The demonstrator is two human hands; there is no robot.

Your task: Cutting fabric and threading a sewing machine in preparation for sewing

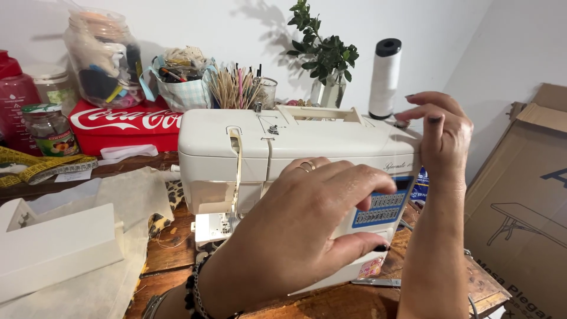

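Far left edge of the desk (177,260): red bottle (15,100), small glass jar (50,130) with a printed label, yellow measuring tape (41,168) coiled loosely beside it. Behind these, against the wall, a large glass jar (103,56) stuffed with scraps stands on a red tin box (127,124).

Left front: white box (56,245) lying on pale cloth (127,201); a strip of leopard-print fabric (171,195) shows at the cloth's edge.

Back centre: checked fabric pouch (183,88) full of odds, a glass cup of sticks and pencils (242,88), a vase with a green sprig (325,56).

Centre of the desk: cream sewing machine (295,142), needle end to the left, blue button panel (384,210) on its right front.

Left hand (307,230), ring and beaded bracelet on it, lies flat against the machine's front; fingers spread wide, tips at the button panel, thumb low on the casing. It grips nothing.

Right hand (443,133) rests at the machine's top right corner, fingers loosely curled over the edge. Whether they pinch a thread or a knob there cannot be told; the spot is hidden.

Just behind that corner stands a white thread cone (384,80). Far right, off the desk: a brown cardboard carton (520,212).
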